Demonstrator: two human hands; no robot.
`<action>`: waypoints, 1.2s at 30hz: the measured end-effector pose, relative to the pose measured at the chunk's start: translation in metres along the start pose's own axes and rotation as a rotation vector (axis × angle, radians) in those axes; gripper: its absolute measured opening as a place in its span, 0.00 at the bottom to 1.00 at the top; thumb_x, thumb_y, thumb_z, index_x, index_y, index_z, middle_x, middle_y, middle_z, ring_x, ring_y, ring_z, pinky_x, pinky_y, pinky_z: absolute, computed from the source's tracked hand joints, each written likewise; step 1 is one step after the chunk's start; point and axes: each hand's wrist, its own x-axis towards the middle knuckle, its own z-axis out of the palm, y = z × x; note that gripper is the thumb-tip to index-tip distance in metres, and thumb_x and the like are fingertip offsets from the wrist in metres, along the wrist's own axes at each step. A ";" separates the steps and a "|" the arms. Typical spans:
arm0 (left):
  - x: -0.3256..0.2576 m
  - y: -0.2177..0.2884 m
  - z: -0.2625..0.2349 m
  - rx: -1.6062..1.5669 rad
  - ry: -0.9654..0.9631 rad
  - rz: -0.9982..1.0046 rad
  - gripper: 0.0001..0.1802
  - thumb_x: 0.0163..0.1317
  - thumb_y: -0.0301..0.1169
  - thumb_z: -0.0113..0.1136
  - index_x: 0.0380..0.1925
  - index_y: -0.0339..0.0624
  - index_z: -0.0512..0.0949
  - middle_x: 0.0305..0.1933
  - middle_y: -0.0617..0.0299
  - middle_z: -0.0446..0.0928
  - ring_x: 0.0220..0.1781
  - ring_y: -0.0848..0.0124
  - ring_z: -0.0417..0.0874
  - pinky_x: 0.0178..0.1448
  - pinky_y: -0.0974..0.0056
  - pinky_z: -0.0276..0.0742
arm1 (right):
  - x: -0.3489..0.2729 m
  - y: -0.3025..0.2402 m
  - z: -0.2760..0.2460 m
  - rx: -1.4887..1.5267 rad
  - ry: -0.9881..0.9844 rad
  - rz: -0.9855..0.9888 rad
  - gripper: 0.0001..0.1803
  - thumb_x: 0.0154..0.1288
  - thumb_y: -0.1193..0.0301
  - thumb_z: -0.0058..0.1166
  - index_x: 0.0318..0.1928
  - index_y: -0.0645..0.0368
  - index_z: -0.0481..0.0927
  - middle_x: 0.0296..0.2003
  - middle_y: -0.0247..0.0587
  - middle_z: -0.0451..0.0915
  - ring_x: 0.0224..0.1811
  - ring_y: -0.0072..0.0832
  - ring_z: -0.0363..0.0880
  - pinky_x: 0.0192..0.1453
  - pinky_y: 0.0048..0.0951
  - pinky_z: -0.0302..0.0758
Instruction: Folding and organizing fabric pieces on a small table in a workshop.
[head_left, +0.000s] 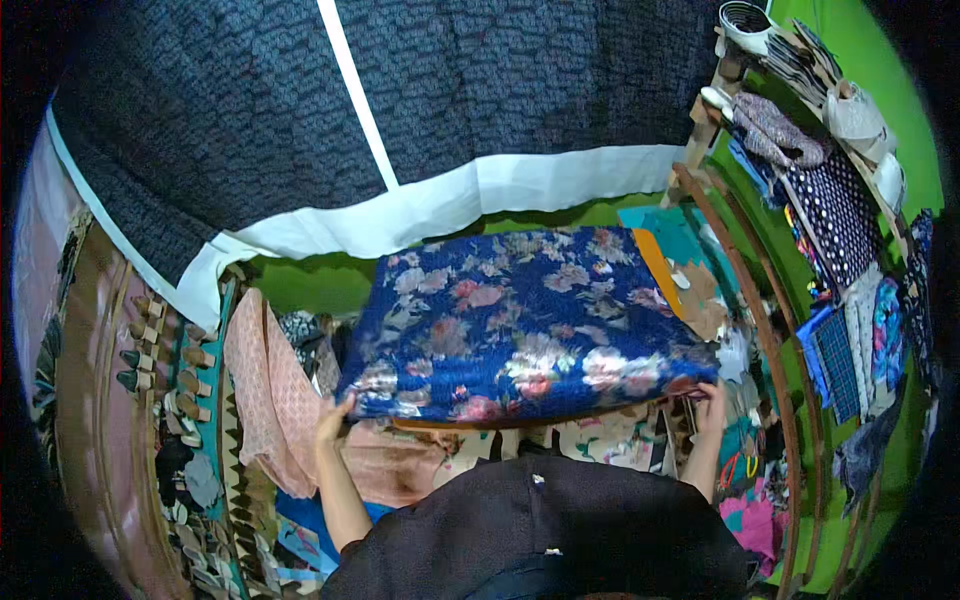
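Observation:
A blue cloth with a pink and white flower print lies spread flat in front of me, folded into a broad rectangle. My left hand grips its near left corner. My right hand holds its near right corner. Both forearms come up from the lower edge on either side of my dark top. An orange edge of another fabric shows under the cloth on the right.
A large dark blue patterned curtain with a white band hangs behind. A pink lace fabric lies left. Wooden shelves on the right hold folded cloths. Patterned trims sit far left, cloth scraps at lower right.

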 end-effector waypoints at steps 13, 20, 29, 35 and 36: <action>0.060 -0.153 0.021 -0.141 0.171 0.016 0.19 0.47 0.36 0.65 0.35 0.34 0.74 0.34 0.60 0.76 0.35 0.70 0.75 0.40 0.65 0.71 | 0.063 0.121 -0.076 -0.422 0.267 -0.055 0.36 0.39 0.64 0.65 0.50 0.58 0.63 0.43 0.44 0.70 0.44 0.38 0.70 0.45 0.31 0.69; 0.038 -0.188 0.024 -0.593 0.110 -0.638 0.46 0.39 0.60 0.61 0.55 0.45 0.61 0.61 0.47 0.55 0.61 0.55 0.57 0.55 0.39 0.57 | -0.012 0.132 0.047 0.205 0.279 0.527 0.26 0.48 0.47 0.57 0.10 0.45 0.60 0.04 0.24 0.57 0.05 0.16 0.53 0.10 0.17 0.51; 0.040 -0.183 0.065 -0.360 0.416 -0.180 0.22 0.55 0.41 0.56 0.48 0.45 0.70 0.43 0.58 0.74 0.37 0.63 0.76 0.40 0.58 0.73 | -0.022 0.088 0.044 0.185 0.114 0.527 0.08 0.52 0.69 0.58 0.22 0.48 0.71 0.15 0.22 0.66 0.14 0.16 0.61 0.19 0.17 0.59; 0.070 -0.056 0.051 0.193 0.312 0.421 0.12 0.57 0.34 0.53 0.25 0.35 0.76 0.22 0.59 0.75 0.26 0.65 0.76 0.28 0.60 0.70 | 0.003 0.012 0.068 0.210 -0.128 0.346 0.05 0.58 0.74 0.49 0.36 0.55 0.73 0.28 0.30 0.76 0.27 0.20 0.73 0.33 0.23 0.71; 0.073 -0.009 0.055 -0.098 0.067 0.084 0.10 0.58 0.34 0.53 0.25 0.40 0.74 0.24 0.60 0.75 0.23 0.70 0.75 0.21 0.64 0.69 | 0.016 -0.002 0.077 0.259 -0.208 0.301 0.04 0.58 0.74 0.49 0.35 0.55 0.73 0.28 0.30 0.75 0.26 0.18 0.72 0.31 0.19 0.70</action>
